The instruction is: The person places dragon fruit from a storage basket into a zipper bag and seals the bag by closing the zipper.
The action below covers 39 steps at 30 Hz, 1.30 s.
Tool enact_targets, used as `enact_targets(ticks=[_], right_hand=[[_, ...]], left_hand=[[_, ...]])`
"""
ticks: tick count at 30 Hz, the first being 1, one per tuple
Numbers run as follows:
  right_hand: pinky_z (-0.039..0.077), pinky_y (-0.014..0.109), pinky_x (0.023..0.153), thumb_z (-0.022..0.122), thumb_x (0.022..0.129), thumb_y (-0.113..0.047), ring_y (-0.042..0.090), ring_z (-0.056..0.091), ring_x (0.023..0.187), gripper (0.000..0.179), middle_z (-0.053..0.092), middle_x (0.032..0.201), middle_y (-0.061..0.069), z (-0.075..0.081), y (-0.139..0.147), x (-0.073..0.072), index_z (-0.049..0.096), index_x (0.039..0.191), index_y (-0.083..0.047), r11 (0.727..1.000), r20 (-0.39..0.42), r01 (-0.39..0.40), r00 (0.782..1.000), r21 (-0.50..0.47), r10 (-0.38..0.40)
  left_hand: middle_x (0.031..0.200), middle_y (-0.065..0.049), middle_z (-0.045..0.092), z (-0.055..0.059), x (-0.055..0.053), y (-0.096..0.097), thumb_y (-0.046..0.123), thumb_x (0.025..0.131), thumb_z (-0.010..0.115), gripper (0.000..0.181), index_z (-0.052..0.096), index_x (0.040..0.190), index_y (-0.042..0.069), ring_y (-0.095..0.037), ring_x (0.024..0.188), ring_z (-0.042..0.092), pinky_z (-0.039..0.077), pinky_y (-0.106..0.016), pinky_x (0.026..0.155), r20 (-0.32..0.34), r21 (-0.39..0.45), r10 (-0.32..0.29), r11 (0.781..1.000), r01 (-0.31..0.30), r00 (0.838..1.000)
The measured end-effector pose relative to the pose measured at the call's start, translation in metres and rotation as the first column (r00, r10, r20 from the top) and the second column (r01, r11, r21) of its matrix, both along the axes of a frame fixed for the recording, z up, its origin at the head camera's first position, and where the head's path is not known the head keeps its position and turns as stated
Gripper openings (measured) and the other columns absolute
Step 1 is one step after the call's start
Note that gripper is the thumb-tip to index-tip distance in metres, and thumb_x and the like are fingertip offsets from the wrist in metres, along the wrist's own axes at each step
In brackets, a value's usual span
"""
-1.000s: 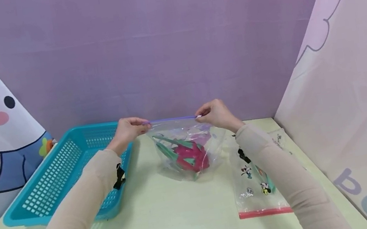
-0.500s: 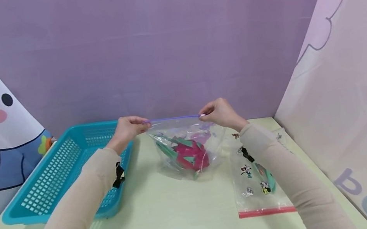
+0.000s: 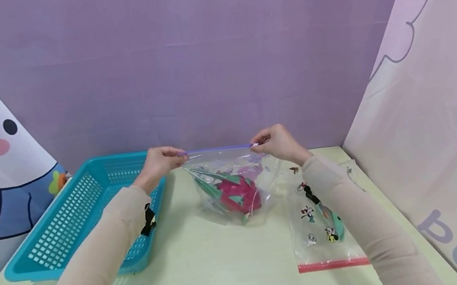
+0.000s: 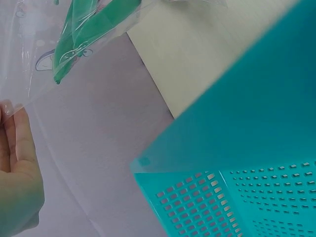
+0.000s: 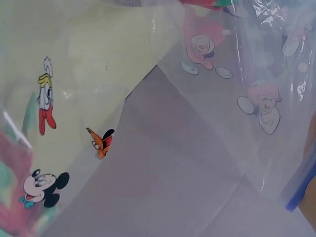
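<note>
A clear zip bag [image 3: 269,183] with a purple zip strip [image 3: 218,149] hangs upright over the table, a pink dragon fruit [image 3: 241,195] with green leaf tips inside it. My left hand [image 3: 160,164] pinches the strip's left end between thumb and fingers. Toward the right end, my right hand [image 3: 277,143] pinches the strip at a small white piece, perhaps a slider. In the left wrist view the left hand [image 4: 20,168] holds the bag's corner. Only a sliver of the right hand shows in the right wrist view, beside the blue-purple strip [image 5: 300,191].
A turquoise perforated basket [image 3: 36,274] stands on the table at the left. Under my right forearm lies another clear bag [image 3: 303,251] with cartoon prints, a red zip strip [image 3: 333,264] and something green and reddish inside. A purple backdrop [image 3: 209,67] rises behind the table.
My right hand has shifted slightly to the right along the zip strip, with the white piece at its fingertips. The left hand, bag and dragon fruit have stayed nearly in place.
</note>
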State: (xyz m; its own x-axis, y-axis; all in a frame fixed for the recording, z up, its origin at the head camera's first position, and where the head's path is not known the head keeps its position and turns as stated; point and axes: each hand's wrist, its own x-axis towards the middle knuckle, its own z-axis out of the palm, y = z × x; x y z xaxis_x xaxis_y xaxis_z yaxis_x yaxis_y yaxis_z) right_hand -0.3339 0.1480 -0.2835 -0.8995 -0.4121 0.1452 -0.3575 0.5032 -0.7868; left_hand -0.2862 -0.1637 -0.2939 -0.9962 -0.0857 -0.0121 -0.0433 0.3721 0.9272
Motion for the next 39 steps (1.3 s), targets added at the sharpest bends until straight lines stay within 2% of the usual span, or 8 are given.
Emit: enact_targets(ticks=[5,13,19,26,33,39], right_hand=[[0.053,0.043,0.078,0.071,0.080,-0.014,0.030,0.065,0.087,0.015,0.066,0.094,0.010,-0.001,0.005,0.000,0.070,0.093,-0.008,1.000,0.013,0.018,1.000,-0.017,-0.017],[0.054,0.039,0.075,0.071,0.079,-0.016,0.026,0.065,0.086,0.014,0.066,0.095,0.008,-0.001,0.007,-0.003,0.071,0.092,-0.010,1.000,-0.016,0.012,1.000,-0.002,-0.012],[0.054,0.038,0.072,0.070,0.080,-0.016,0.029,0.065,0.087,0.013,0.067,0.093,0.008,0.002,0.009,-0.003,0.071,0.092,-0.009,1.000,0.000,0.011,1.000,-0.002,-0.011],[0.053,0.045,0.076,0.070,0.081,-0.017,0.034,0.063,0.090,0.013,0.067,0.091,0.009,0.002,0.013,-0.003,0.071,0.092,-0.009,1.000,0.002,0.007,1.000,0.012,-0.007],[0.054,0.036,0.070,0.070,0.081,-0.016,0.033,0.063,0.088,0.014,0.067,0.091,0.010,0.000,0.016,-0.003,0.071,0.093,-0.009,0.999,-0.003,0.017,1.000,0.032,-0.017],[0.053,0.042,0.077,0.069,0.081,-0.015,0.033,0.063,0.089,0.017,0.068,0.094,0.014,0.000,0.018,-0.003,0.070,0.096,-0.007,0.999,0.014,0.005,1.000,0.032,-0.006]], left_hand=[[0.109,-0.010,0.065,0.002,-0.001,0.002,0.018,0.082,0.067,0.025,0.067,0.105,0.006,-0.018,0.097,0.064,0.052,-0.031,0.085,0.012,-0.011,-0.008,1.000,0.008,1.000],[0.112,-0.011,0.062,0.002,0.000,-0.001,0.018,0.083,0.066,0.027,0.066,0.107,0.005,-0.019,0.099,0.063,0.051,-0.032,0.087,0.021,-0.009,-0.008,1.000,0.008,1.000],[0.112,-0.010,0.062,0.003,-0.001,-0.001,0.018,0.083,0.066,0.026,0.066,0.106,0.006,-0.019,0.100,0.062,0.051,-0.031,0.086,0.021,-0.003,-0.019,1.000,0.019,1.000],[0.111,-0.010,0.063,0.004,-0.002,0.001,0.017,0.084,0.065,0.024,0.066,0.106,0.007,-0.020,0.100,0.062,0.050,-0.033,0.088,0.032,-0.013,-0.010,1.000,0.010,0.999],[0.111,-0.011,0.063,0.001,-0.002,0.000,0.016,0.083,0.066,0.026,0.065,0.107,0.005,-0.018,0.098,0.063,0.052,-0.031,0.086,0.031,0.001,-0.015,1.000,0.015,0.999],[0.110,-0.011,0.063,0.000,0.000,-0.002,0.015,0.084,0.065,0.024,0.066,0.106,0.005,-0.018,0.099,0.063,0.051,-0.031,0.086,0.017,0.001,-0.015,1.000,0.015,1.000]])
